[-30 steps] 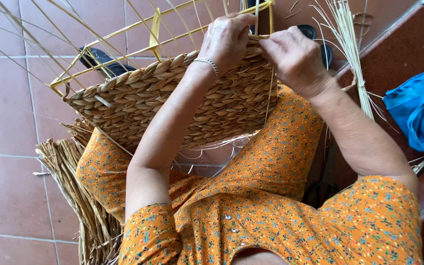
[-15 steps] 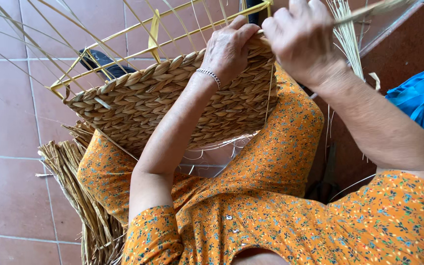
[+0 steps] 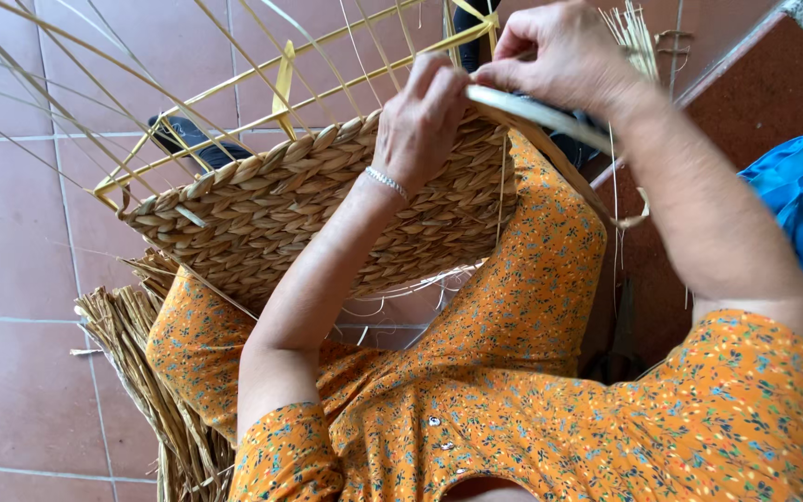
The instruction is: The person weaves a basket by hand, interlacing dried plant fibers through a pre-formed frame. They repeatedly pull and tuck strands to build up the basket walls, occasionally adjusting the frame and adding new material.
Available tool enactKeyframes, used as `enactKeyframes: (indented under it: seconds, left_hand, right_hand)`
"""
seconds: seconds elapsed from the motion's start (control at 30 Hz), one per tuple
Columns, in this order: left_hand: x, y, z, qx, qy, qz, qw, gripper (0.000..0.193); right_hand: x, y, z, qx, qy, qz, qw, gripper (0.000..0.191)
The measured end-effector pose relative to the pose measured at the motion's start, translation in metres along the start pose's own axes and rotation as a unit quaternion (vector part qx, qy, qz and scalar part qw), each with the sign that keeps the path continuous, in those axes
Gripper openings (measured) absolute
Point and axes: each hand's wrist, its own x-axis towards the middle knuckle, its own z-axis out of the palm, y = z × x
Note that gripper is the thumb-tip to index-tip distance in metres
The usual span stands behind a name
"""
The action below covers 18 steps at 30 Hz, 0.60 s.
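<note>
Tiled floor (image 3: 20,232): reddish-pink squares with pale grout, filling the left and upper ground.

Orange flowered dress (image 3: 513,409): covered lap and shoulders across the lower frame.

Half-woven basket (image 3: 327,209): rested tilted on the lap, plaited straw wall facing the camera, upper edge unfinished. Yellow wire frame (image 3: 281,88) rose bare above the weave, with thin pale stakes fanning out to the upper left.

Dried straw bundle (image 3: 141,372): lay on the floor just beside the left knee, partly under the basket.

Dark red step (image 3: 745,102): ran along the right side, behind the right forearm.

Blue cloth (image 3: 796,204): bunched on the step at the right edge, well apart from the basket.

Left hand (image 3: 420,121): laid over the basket's top rim near its right corner, fingers curled down and pressed against the weave; thin silver bracelet (image 3: 388,181) at the wrist. Forearm crossed the basket wall and hid part of it.

Right hand (image 3: 559,51): closed in a pinch just above the rim, thumb and fingers gripping a flat pale strand (image 3: 536,112), which ran out taut toward the right beneath the wrist.

Loose straw stalks (image 3: 634,37): upright behind the right hand, partly hidden by it.

Dark object (image 3: 188,139): on the floor beyond the frame, seen through the wires; kind not discernible.
</note>
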Motion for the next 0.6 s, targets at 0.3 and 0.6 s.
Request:
enactKeyframes:
  seconds: [0.3, 0.6]
  left_hand:
    - [0.008, -0.034, 0.025, -0.032, -0.004, -0.063, 0.997, 0.023]
    - [-0.009, -0.002, -0.027, -0.224, 0.129, -0.143, 0.956, 0.041]
  right_hand:
    - [-0.016, 0.022, 0.045, 0.169, 0.135, 0.014, 0.976, 0.032]
    - [-0.011, 0.035, 0.040, 0.437, 0.060, 0.118, 0.890, 0.020]
